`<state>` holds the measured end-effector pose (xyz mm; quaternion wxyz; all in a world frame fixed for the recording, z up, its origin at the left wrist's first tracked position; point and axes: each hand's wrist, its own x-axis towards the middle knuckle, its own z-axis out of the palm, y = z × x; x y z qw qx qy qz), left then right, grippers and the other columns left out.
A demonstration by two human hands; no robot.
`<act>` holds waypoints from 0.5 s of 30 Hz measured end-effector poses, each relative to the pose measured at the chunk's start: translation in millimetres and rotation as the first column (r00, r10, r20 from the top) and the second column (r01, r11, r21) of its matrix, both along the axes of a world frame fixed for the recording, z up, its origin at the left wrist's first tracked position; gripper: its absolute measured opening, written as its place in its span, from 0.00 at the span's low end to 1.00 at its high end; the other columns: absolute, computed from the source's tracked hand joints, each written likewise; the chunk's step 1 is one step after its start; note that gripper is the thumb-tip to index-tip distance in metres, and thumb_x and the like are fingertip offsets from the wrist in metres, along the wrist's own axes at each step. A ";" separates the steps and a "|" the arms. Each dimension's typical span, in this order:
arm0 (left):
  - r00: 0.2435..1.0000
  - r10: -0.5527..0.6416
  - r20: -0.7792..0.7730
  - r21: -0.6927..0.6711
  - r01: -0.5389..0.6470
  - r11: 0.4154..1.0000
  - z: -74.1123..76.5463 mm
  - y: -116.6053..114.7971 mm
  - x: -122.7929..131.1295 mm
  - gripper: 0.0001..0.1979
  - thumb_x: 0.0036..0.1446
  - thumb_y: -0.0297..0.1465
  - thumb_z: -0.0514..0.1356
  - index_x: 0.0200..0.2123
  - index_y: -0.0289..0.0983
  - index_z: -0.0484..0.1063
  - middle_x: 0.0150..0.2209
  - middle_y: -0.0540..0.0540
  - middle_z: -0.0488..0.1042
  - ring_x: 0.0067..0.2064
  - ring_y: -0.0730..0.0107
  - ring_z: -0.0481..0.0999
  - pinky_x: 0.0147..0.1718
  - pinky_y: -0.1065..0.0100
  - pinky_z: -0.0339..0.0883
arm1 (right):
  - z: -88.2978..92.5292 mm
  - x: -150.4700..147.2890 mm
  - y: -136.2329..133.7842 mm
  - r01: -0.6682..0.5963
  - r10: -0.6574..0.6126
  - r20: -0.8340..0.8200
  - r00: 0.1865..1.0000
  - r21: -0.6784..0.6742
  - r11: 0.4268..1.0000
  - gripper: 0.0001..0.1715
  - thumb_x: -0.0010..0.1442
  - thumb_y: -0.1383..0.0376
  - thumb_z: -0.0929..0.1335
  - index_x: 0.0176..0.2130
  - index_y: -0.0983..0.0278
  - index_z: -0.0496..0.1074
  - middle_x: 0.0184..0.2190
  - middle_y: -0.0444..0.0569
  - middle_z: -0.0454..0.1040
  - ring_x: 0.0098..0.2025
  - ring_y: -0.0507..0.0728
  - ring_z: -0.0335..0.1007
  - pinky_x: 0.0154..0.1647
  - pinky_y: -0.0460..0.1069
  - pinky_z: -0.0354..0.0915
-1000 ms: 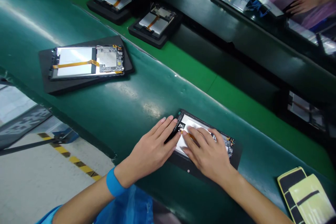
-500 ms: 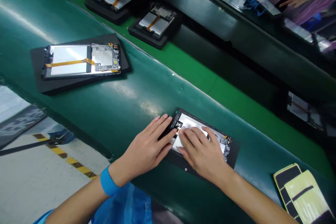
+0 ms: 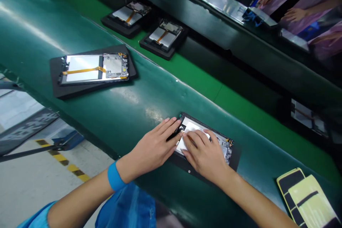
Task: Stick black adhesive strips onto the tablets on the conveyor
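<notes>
An opened tablet point(image 3: 188, 125) lies on a dark foam pad point(image 3: 236, 158) at the bench's middle, its white battery and circuit board point(image 3: 228, 146) showing. My left hand point(image 3: 155, 146) rests over the tablet's left end, fingers stretched out, with the index tip at a small connector near the edge. My right hand point(image 3: 204, 151) lies over the battery. Its fingers are bent and drawn together, their tips meeting my left fingertips at that connector. A bit of orange shows beneath the right fingers; what they pinch or press is hidden.
Another opened tablet point(image 3: 84, 68) with an orange ribbon cable sits on foam at left. Beyond the bench edge, several more tablets point(image 3: 165, 35) rest on a green belt point(image 3: 197, 78). A yellow-and-black pouch point(image 3: 307, 196) lies at right. Across the line are a co-worker's hands point(image 3: 294, 15).
The view has shifted slightly, so the tablets at left appear farther right and lower. Both my hands stay on the same tablet, almost unmoved.
</notes>
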<state>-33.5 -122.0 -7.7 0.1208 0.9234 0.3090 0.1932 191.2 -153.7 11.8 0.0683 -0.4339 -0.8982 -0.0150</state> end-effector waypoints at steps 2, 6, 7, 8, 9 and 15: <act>0.989 0.073 0.133 -0.124 -0.056 0.991 7.2 -1.3 -3.1 0.21 0.68 0.26 0.54 0.63 0.37 0.67 0.67 0.35 0.64 0.70 0.50 0.62 0.66 0.45 0.64 | 2.4 1.9 0.0 0.016 -0.018 -0.067 0.998 -0.019 1.000 0.19 0.72 0.61 0.63 0.55 0.67 0.73 0.50 0.54 0.78 0.52 0.62 0.69 0.57 0.60 0.55; 0.908 0.214 0.360 -0.461 -0.027 0.887 30.9 -6.1 -10.1 0.28 0.70 0.25 0.52 0.70 0.44 0.55 0.62 0.44 0.73 0.63 0.63 0.73 0.60 0.56 0.72 | 14.8 3.6 1.5 0.047 -0.043 -0.303 0.952 0.005 0.999 0.13 0.70 0.66 0.65 0.52 0.65 0.73 0.47 0.52 0.79 0.47 0.59 0.72 0.55 0.58 0.58; 0.898 0.224 0.379 -0.531 0.013 0.848 36.6 -6.9 -11.3 0.29 0.70 0.25 0.51 0.71 0.46 0.51 0.60 0.46 0.75 0.59 0.65 0.76 0.58 0.58 0.74 | 19.4 2.4 2.4 0.055 -0.047 -0.359 0.932 0.012 0.998 0.12 0.70 0.66 0.66 0.52 0.65 0.73 0.46 0.52 0.79 0.47 0.59 0.72 0.54 0.58 0.58; 0.893 0.223 0.390 -0.585 0.053 0.809 41.3 -7.5 -12.3 0.31 0.71 0.24 0.49 0.72 0.48 0.48 0.58 0.48 0.77 0.56 0.67 0.78 0.56 0.59 0.76 | 24.2 0.4 3.7 0.060 -0.049 -0.408 0.912 0.015 0.998 0.11 0.70 0.67 0.67 0.51 0.64 0.73 0.45 0.51 0.79 0.46 0.58 0.72 0.53 0.57 0.59; 0.893 0.214 0.396 -0.625 0.092 0.775 44.9 -7.8 -13.1 0.31 0.72 0.23 0.47 0.73 0.49 0.45 0.57 0.50 0.78 0.54 0.68 0.80 0.55 0.60 0.76 | 29.1 -2.4 5.2 0.060 -0.048 -0.449 0.892 0.013 0.998 0.10 0.69 0.67 0.67 0.50 0.63 0.74 0.45 0.50 0.79 0.45 0.57 0.73 0.52 0.57 0.59; 0.877 0.254 0.408 -0.760 0.171 0.627 44.5 -9.8 -15.7 0.32 0.73 0.28 0.48 0.74 0.46 0.39 0.60 0.44 0.75 0.59 0.61 0.76 0.56 0.57 0.73 | 49.3 -25.4 16.1 0.009 0.000 -0.533 0.846 0.014 1.000 0.06 0.68 0.68 0.69 0.46 0.60 0.74 0.44 0.49 0.80 0.44 0.57 0.74 0.49 0.56 0.60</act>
